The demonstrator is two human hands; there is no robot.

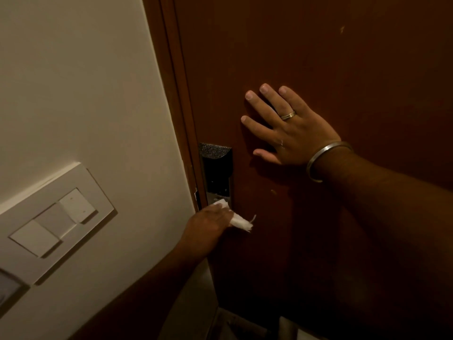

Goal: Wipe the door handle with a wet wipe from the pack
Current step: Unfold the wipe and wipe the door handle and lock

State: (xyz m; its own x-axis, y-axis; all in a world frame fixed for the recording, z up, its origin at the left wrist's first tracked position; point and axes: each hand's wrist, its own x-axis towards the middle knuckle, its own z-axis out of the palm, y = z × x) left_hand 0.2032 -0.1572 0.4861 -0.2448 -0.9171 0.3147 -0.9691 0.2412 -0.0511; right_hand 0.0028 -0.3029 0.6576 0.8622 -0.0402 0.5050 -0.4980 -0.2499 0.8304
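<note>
— Can you make out the door handle itself?
— No, the left hand [208,223] covers it; only the ends of the wet wipe [239,220] stick out.
— And the lock plate [217,173]?
— Its lower part is hidden (the switch panel [49,229] is cut by the left edge).

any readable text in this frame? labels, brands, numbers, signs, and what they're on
None readable.
Switch panel on the wall: plain rockers, no markings legible.
Lock plate on the door: dark face, no brand or digits visible; its lower part is hidden by the left hand and the wet wipe.
Ring and bangle on the right hand: no engraving discernible.
</note>
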